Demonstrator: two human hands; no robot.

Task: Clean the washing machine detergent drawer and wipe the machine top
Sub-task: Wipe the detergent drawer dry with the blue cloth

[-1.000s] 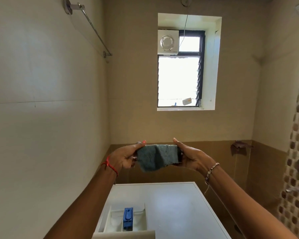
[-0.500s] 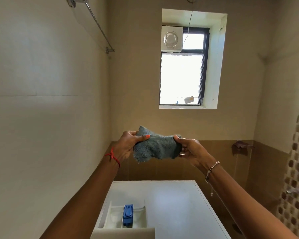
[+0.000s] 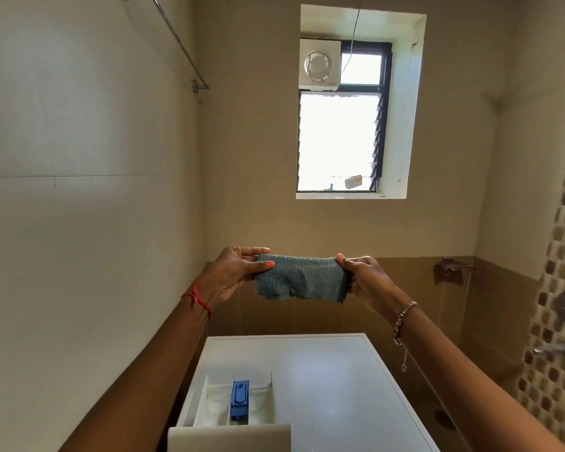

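The detergent drawer (image 3: pixel 229 436) is cut at its front by the bottom edge; the objects (image 3: pixel 353 182) on the window (image 3: pixel 336 138) sill are too small to identify.

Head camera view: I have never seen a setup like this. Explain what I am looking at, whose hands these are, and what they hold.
No robot is at work here. A person wears a camera on the head, so this single picture looks forward and down, much as they see it. The two arms reaching in from the bottom are their own. The left hand and the right hand each pinch one end of a grey-blue cloth, held stretched between them in the air. Below them is the flat top of a white washing machine. At its front left the detergent drawer is pulled open, with a blue insert inside. On the far wall is a bright window.
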